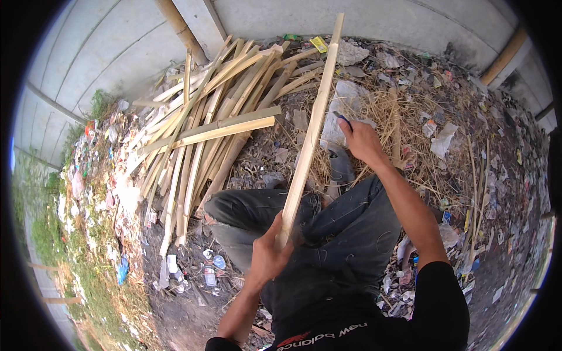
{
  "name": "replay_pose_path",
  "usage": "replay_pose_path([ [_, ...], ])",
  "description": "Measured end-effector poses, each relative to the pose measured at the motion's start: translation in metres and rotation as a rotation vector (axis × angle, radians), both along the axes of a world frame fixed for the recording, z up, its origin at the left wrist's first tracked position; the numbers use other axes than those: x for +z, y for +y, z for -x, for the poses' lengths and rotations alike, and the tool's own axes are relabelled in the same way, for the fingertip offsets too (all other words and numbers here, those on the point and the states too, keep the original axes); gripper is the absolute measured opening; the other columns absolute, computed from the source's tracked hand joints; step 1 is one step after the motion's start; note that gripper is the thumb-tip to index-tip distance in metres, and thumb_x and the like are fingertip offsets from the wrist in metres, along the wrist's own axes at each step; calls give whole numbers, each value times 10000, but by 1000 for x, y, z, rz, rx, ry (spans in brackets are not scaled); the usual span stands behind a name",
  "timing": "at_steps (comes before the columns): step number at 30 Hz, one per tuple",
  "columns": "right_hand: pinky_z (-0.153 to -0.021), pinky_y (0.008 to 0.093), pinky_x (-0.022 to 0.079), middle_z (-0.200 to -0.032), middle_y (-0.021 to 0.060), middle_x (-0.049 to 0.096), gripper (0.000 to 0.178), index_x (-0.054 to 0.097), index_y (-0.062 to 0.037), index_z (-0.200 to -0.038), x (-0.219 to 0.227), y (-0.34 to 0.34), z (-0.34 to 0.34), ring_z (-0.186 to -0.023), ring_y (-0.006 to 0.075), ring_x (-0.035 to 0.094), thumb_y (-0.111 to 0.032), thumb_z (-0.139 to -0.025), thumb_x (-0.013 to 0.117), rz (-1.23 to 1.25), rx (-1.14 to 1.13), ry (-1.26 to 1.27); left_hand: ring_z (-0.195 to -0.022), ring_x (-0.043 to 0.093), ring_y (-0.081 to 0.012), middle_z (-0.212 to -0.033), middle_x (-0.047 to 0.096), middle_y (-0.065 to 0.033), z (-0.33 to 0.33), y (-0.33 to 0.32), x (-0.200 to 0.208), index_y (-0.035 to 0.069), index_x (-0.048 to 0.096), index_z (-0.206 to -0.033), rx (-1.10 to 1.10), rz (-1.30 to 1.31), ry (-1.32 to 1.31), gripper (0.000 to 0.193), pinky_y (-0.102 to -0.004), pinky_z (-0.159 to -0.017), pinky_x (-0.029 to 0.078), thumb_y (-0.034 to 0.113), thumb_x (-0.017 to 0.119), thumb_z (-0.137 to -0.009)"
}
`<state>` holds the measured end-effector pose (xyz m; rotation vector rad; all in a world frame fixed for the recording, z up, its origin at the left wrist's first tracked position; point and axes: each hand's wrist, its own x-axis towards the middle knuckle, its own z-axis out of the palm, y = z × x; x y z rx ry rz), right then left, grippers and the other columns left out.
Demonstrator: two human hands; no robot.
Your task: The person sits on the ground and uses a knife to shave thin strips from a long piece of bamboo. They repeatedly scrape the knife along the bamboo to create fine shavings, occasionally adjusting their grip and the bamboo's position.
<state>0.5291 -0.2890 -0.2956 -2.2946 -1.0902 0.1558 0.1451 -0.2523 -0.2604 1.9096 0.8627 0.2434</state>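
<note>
My left hand (270,253) is wrapped round the lower end of a long pale bamboo strip (309,137). The strip slants up and away over my crossed legs (345,228), its far end near the wall. To the right of the strip, my right hand (364,142) is closed on a slim dark knife (344,121); most of its handle is hidden in my fingers. The knife's tip is close to the strip, and I cannot tell whether they touch. Behind the strip lies a pale stone block (350,98). Thin curled shavings cling to my dark trousers.
A heap of split bamboo strips (228,99) lies at the far left, some crossing over others. Dry straw and shavings (404,126) cover the ground beyond my right hand. Scattered litter surrounds me. A grey panel wall (374,20) with bamboo posts (180,29) stands at the back.
</note>
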Motion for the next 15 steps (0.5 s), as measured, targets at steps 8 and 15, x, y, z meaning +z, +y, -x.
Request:
replay_pose_path([
  [8,-672,499,483,-730,262,643,551,676,45,-903,2,-38,-34,-700,449,643,-447,-1100,526,-161,-90,162,-1070,756,-201,-1120,782,-214,25,-19,-9,61,530,-1560,-72,18,-40,725,-322,-940,559,48,720,-860],
  [15,-598,524,480,-616,219,611,487,676,9,-922,11,-44,70,-630,458,646,-436,-1082,558,-157,139,133,-1106,688,-155,-1229,749,-213,-13,3,-7,-40,476,-1563,28,-6,-102,705,-300,-959,530,30,701,-898],
])
